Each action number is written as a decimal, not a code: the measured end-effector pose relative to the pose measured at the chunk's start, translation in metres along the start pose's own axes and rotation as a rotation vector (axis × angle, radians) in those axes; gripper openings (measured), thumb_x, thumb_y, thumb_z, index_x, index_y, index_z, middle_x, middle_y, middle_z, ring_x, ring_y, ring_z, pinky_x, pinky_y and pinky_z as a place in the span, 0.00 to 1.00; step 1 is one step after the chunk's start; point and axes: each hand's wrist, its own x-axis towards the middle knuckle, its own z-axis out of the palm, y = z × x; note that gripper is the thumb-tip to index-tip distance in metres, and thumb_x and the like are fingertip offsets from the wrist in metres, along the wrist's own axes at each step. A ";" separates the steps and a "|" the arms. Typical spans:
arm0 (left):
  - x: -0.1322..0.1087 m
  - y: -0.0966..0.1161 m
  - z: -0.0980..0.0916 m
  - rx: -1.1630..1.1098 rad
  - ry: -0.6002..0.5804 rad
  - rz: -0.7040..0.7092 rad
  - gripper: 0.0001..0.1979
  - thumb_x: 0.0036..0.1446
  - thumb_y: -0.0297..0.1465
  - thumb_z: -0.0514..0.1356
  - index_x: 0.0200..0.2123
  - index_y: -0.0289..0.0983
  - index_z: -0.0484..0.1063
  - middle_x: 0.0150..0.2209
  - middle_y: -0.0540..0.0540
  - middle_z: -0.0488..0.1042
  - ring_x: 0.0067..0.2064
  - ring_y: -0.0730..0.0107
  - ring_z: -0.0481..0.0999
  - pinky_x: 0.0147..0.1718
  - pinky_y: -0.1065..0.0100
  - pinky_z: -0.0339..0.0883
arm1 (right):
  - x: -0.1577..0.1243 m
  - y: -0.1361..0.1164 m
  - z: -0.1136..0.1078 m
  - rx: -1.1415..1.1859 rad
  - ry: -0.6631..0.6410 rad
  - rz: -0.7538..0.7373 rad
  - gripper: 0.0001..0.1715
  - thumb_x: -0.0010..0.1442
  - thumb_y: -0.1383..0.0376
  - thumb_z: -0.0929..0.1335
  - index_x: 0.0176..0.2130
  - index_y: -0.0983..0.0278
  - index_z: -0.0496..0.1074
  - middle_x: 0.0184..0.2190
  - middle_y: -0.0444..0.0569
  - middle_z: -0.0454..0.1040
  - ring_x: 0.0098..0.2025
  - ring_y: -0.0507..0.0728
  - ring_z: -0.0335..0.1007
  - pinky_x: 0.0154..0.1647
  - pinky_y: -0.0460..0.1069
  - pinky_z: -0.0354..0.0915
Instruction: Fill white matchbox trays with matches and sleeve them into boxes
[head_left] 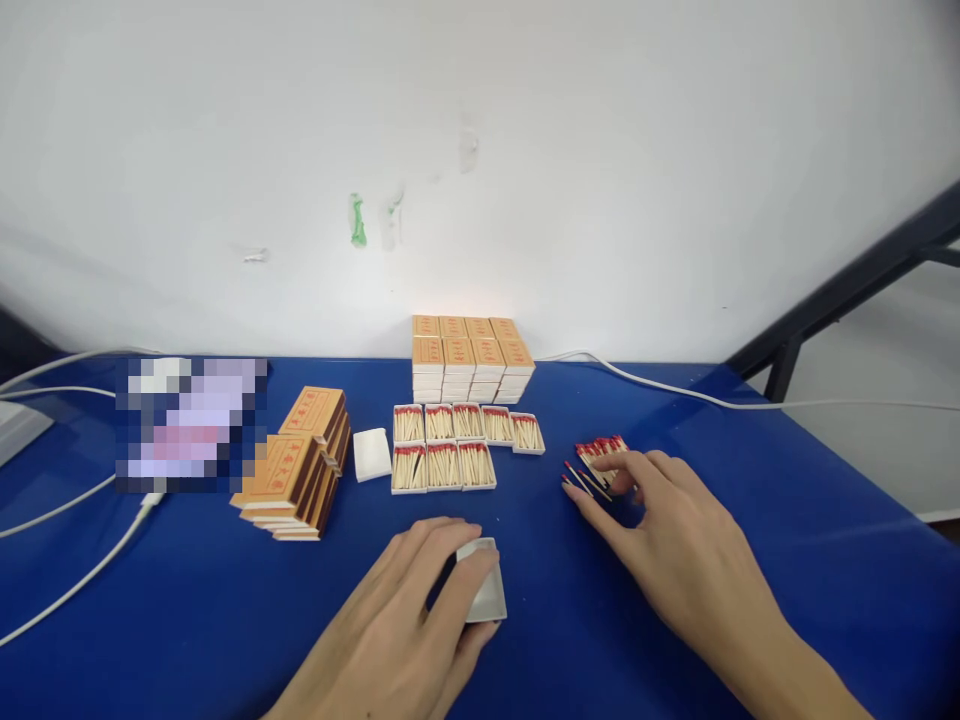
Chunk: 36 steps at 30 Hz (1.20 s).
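Observation:
My left hand (420, 610) is closed around a white matchbox tray (489, 598), which shows no matches inside and is tilted toward me. Over a loose pile of red-tipped matches (600, 447) on the right is my right hand (667, 520), its thumb and forefinger apart. A few matches lie separately between thumb and forefinger; the curled other fingers are partly hidden. Ahead of my left hand stand several trays filled with matches (442, 466), in two rows. Beside them is a blank white tray (372, 455), seemingly face down.
Stacked matchboxes (472, 355) stand against the white wall (600, 200). More matchboxes (289, 470) are piled at the left. A blurred-out phone-like object (195, 420) and white cables (97, 600) lie further left. Another cable (675, 392) crosses the blue table (787, 500) at the back right.

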 end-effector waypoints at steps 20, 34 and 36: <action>0.002 0.003 -0.001 0.015 0.027 0.035 0.15 0.75 0.24 0.56 0.61 0.32 0.72 0.55 0.33 0.81 0.54 0.46 0.86 0.47 0.49 0.87 | 0.006 0.002 0.005 -0.131 0.005 -0.089 0.26 0.81 0.50 0.58 0.41 0.60 0.74 0.37 0.56 0.76 0.41 0.68 0.71 0.40 0.60 0.67; 0.000 0.002 -0.002 -0.029 -0.019 0.006 0.17 0.73 0.24 0.58 0.63 0.32 0.69 0.57 0.32 0.80 0.55 0.44 0.84 0.48 0.44 0.86 | 0.006 0.011 -0.002 -0.066 -0.003 -0.072 0.28 0.81 0.47 0.57 0.41 0.60 0.74 0.37 0.56 0.77 0.41 0.67 0.72 0.40 0.60 0.66; 0.000 0.002 -0.002 -0.025 -0.013 -0.001 0.17 0.74 0.24 0.58 0.63 0.33 0.69 0.57 0.32 0.80 0.56 0.44 0.84 0.49 0.45 0.86 | 0.007 0.012 -0.003 -0.078 0.008 -0.065 0.30 0.81 0.47 0.56 0.40 0.60 0.74 0.37 0.57 0.77 0.41 0.68 0.72 0.41 0.60 0.66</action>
